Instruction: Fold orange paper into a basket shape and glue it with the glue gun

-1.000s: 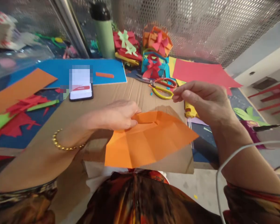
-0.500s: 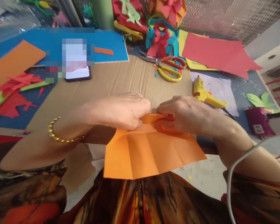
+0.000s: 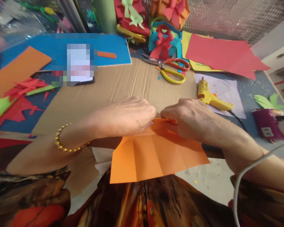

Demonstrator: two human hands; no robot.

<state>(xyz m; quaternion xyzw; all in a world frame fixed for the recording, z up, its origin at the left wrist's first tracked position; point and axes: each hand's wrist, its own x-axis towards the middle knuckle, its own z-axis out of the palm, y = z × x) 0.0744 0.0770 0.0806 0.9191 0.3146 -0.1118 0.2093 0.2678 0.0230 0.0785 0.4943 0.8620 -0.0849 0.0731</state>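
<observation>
An orange sheet of paper [image 3: 153, 157] with several crease lines hangs over the table's near edge, above my lap. Its far edge is bent up between my two hands. My left hand [image 3: 134, 115] is closed on the left part of that edge, knuckles up. On the right part, my right hand [image 3: 186, 118] pinches the paper, with a fold showing by the fingers. Both sets of fingertips are mostly hidden behind the knuckles and the sheet. A small gap separates the hands.
Cardboard [image 3: 118, 83] covers the table's middle. Beyond my hands lie scissors [image 3: 172, 75], with a yellow glue gun [image 3: 213, 97] to the right. A blurred-out phone [image 3: 81, 71] and red paper scraps [image 3: 23, 101] are left. Paper baskets [image 3: 164, 41] stand behind; a white cable [image 3: 239, 179] crosses my right arm.
The whole view has shifted slightly. My hands keep hold of the orange paper's far edge, and my left hand has moved a little along it toward the right hand.
</observation>
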